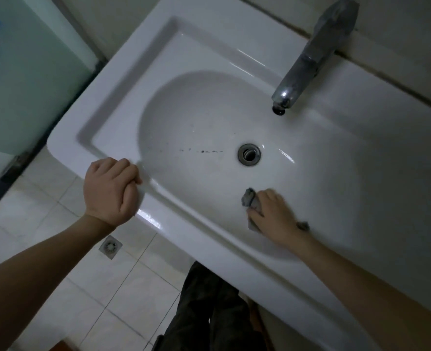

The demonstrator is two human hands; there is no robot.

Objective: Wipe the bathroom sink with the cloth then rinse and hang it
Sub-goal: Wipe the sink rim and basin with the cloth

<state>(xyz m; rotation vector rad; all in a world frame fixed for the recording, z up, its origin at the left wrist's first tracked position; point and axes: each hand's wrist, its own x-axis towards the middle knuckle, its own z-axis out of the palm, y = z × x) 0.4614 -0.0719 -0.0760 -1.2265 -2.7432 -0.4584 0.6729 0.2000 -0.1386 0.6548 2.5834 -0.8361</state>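
Pressing a grey cloth (252,201) flat against the near inside wall of the white sink (123,102), the person's right hand (272,215) has its fingers spread over the fabric, so it's clamped between palm and porcelain, with bits of cloth poking out on both sides of the hand. The left hand (110,190) is curled into a loose fist and resting on the sink's front rim, holding nothing as far as the view shows. A few dark specks (201,150) sit in a line in the basin, just left of the drain (249,154). The chrome faucet (308,59) hangs over the back of the bowl, no water running. Below the sink there's tiled floor with a floor drain (110,247).
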